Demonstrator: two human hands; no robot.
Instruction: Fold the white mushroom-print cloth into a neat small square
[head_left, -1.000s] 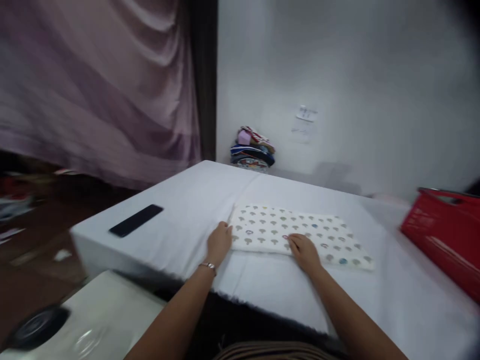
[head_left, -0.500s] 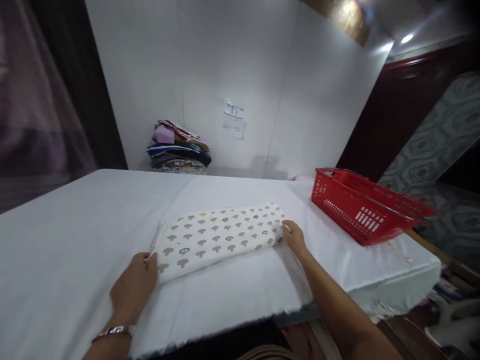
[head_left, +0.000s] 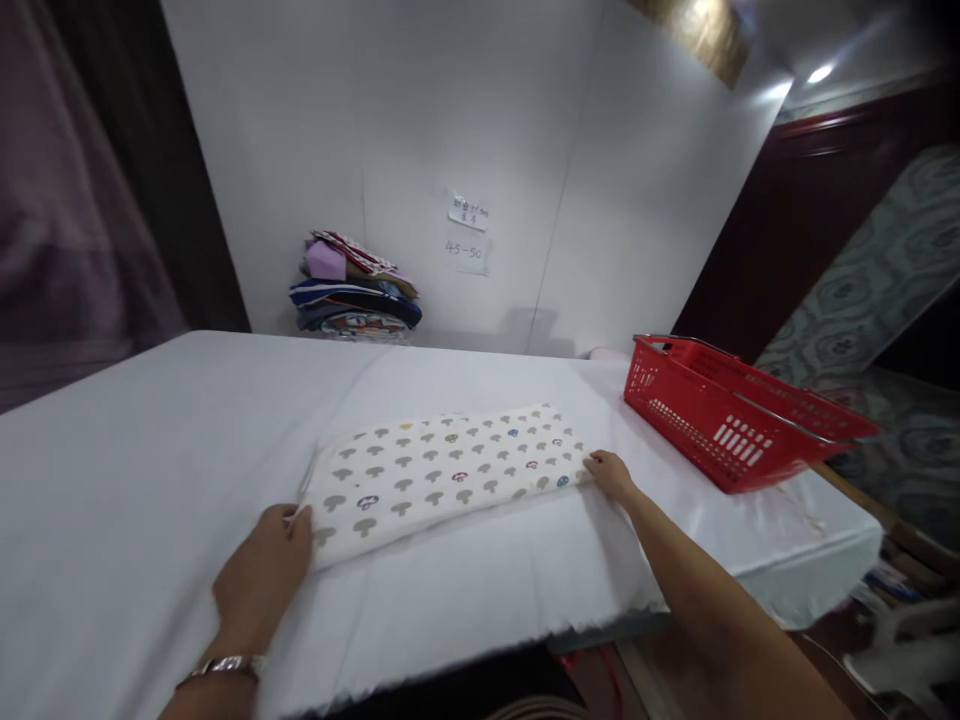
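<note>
Pinching the cloth (head_left: pixel 442 470) at its left end, the left hand (head_left: pixel 262 570) lies opposite the right hand (head_left: pixel 612 474), which touches the right end, its grip unclear.

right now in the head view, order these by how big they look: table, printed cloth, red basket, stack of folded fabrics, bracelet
Largest to smallest:
1. Table
2. Printed cloth and red basket: too alike to rank
3. Stack of folded fabrics
4. Bracelet
</note>
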